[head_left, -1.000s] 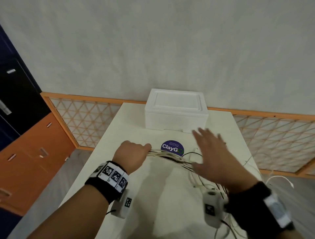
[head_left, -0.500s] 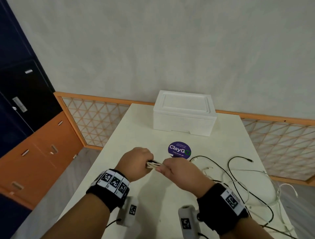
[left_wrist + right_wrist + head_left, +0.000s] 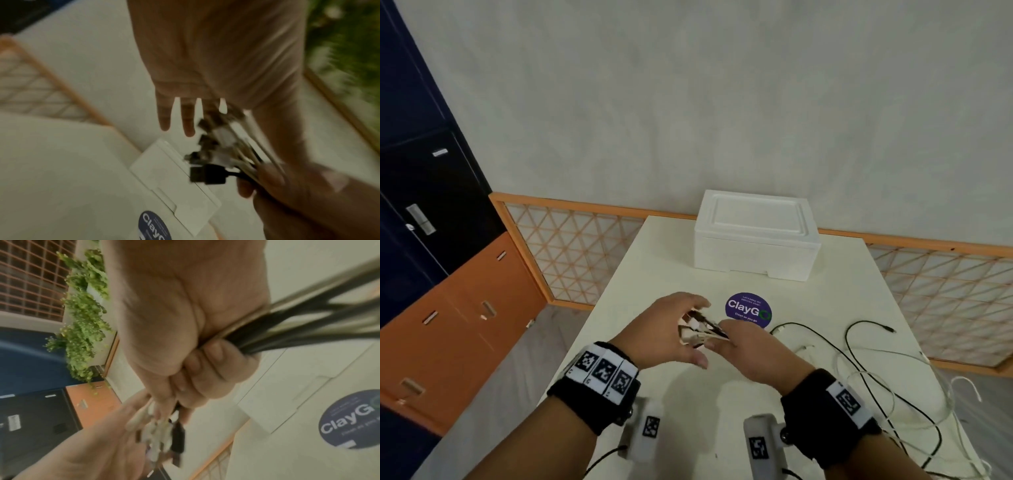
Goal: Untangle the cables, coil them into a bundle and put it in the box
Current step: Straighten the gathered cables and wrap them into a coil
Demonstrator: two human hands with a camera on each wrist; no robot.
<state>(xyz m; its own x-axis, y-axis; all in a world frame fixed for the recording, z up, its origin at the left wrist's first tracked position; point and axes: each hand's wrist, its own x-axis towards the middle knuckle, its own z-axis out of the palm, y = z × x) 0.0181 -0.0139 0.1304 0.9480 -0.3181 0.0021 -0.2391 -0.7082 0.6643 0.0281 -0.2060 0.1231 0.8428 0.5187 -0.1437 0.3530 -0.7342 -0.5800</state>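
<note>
Plugs (image 3: 697, 330) stuck leftward out of my right hand (image 3: 748, 353), clamped round the cables (image 3: 859, 373) trailing right, while my left hand (image 3: 667, 329) waited beside them, fingers spread.

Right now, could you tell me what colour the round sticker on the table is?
Dark purple, with white "ClayGo" lettering: the sticker shows best in the head view.

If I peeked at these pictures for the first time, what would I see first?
First you'd see two hands meeting over the middle of the table: the right hand grips a bunch of cable plugs while the left hand, fingers spread, touches their ends. The loose black and white cables sprawl over the table's right side. Behind them sit a purple round sticker and a closed white foam box.
</note>
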